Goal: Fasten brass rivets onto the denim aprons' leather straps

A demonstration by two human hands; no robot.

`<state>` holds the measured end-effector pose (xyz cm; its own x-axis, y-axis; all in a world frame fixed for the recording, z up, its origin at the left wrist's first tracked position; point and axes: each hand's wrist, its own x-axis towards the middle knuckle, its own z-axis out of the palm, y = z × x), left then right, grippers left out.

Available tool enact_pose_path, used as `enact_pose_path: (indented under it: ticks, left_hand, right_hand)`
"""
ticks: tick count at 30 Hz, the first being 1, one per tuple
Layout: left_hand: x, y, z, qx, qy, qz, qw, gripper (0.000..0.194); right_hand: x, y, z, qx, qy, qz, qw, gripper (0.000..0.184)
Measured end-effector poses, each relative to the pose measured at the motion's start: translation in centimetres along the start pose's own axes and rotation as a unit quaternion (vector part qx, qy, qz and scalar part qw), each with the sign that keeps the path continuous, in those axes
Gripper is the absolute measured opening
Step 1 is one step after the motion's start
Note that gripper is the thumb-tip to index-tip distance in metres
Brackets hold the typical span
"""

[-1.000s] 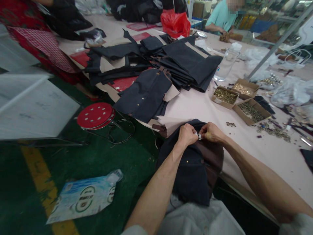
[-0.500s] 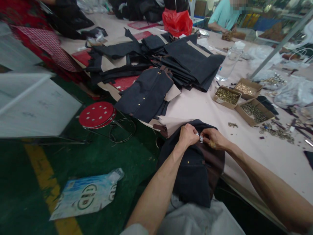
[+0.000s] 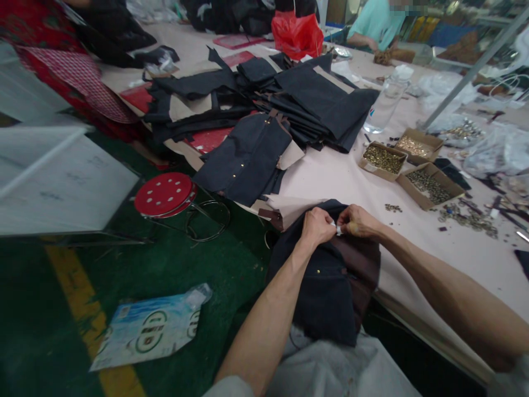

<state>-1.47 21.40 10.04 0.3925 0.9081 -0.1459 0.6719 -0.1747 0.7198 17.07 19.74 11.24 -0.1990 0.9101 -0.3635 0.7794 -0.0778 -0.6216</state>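
Observation:
A dark navy fabric bag piece [image 3: 326,303] with a brown panel [image 3: 363,264] lies across my lap and against the table edge. My left hand [image 3: 319,227] is closed in a pinch over its upper part. Close beside it, my right hand [image 3: 356,221] is pinched too, its fingertips almost meeting the left ones. A small white piece [image 3: 339,230] shows between the fingertips; its exact kind is too small to tell. Below the hands, a small brass-coloured stud [image 3: 318,271] sits on the navy fabric.
Small boxes of metal fittings [image 3: 382,160] and loose fittings [image 3: 471,220] lie on the table to the right, near a clear bottle [image 3: 388,102]. Stacked dark fabric pieces [image 3: 322,105] lie ahead. A red stool [image 3: 165,194] stands left. Two other people are across and left.
My right hand has risen slightly, and the white piece at the fingertips sits a little higher. My left hand has barely moved.

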Motion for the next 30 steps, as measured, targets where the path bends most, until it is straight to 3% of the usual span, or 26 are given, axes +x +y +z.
enact_pose_path:
  ticks: [5, 18, 20, 22, 25, 27, 30]
  left_hand:
    - [-0.3, 0.2, -0.3, -0.002, 0.005, -0.006, 1.0, 0.028]
    - [-0.1, 0.0, -0.1, -0.02, 0.006, -0.013, 1.0, 0.021]
    - [-1.5, 0.6, -0.2, -0.009, 0.006, 0.011, 1.0, 0.019]
    - [-3.8, 1.7, -0.1, 0.035, 0.043, 0.059, 0.997, 0.026]
    - [-8.3, 3.6, 1.0, 0.128, 0.133, 0.112, 0.976, 0.066]
    - [-10.9, 4.3, 2.2, 0.173, 0.167, 0.083, 0.967, 0.081]
    - [-13.0, 4.1, 4.2, 0.209, 0.187, 0.014, 0.96, 0.077]
  right_hand:
    - [2.3, -0.2, -0.9, 0.044, -0.059, 0.082, 0.994, 0.015]
    - [4.4, -0.4, -1.2, -0.065, -0.085, 0.114, 0.988, 0.005]
    - [4.0, -0.4, -1.4, -0.043, -0.082, 0.1, 0.991, 0.005]
    - [3.1, 0.1, -1.4, -0.022, -0.063, 0.083, 0.994, 0.007]
    - [1.4, 1.1, -0.6, 0.005, 0.007, 0.049, 0.999, 0.016]
    - [0.1, 1.7, 0.4, 0.014, 0.064, 0.027, 0.997, 0.021]
    - [-2.0, 2.0, 2.2, 0.021, 0.13, -0.01, 0.991, 0.023]
